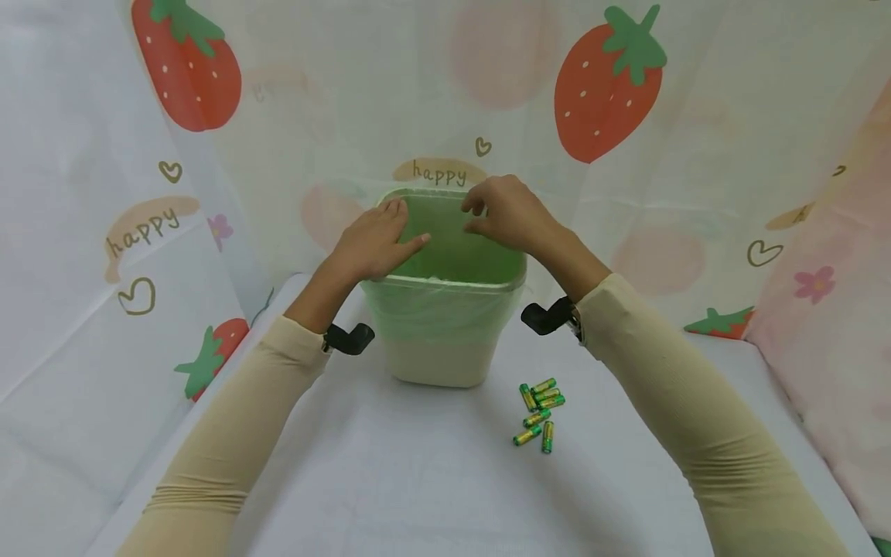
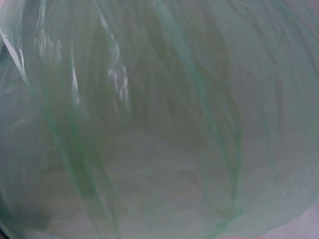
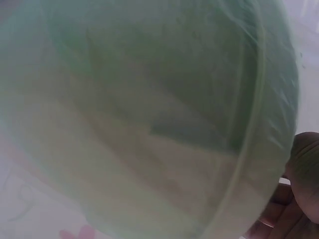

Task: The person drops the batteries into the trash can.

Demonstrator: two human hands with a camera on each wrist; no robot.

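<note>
Both hands work at the mouth of a small bin (image 1: 445,340) lined with a green bag (image 1: 452,255). At the rim's 9 o'clock side the left hand (image 1: 372,244) lies with fingers straight, pressing the liner. Toward 12 o'clock the right hand (image 1: 511,213) curls its fingers, pinching the bag's edge. Off the bin's 5 o'clock corner, a cluster of green batteries (image 1: 539,410) lies on the white tabletop (image 1: 418,480).
</note>
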